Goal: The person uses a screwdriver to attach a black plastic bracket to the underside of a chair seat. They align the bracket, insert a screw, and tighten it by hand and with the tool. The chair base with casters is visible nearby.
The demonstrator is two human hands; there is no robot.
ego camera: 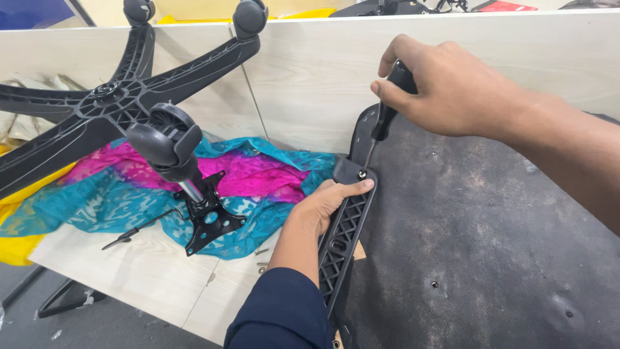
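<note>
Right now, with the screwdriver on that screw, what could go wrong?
The left hand braces the black ribbed bracket with its thumb right beside the screw; if the screwdriver in the right hand slips, the tip may jab that thumb. The tool leans, so it might cam out. Loose screws near the table edge could roll off.

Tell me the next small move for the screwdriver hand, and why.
Probably turn the screwdriver in place. Its tip already sits on the screw in the black bracket, the right hand grips the handle from above, and the left hand steadies the bracket against the seat underside. Which way to turn cannot be told.
</note>
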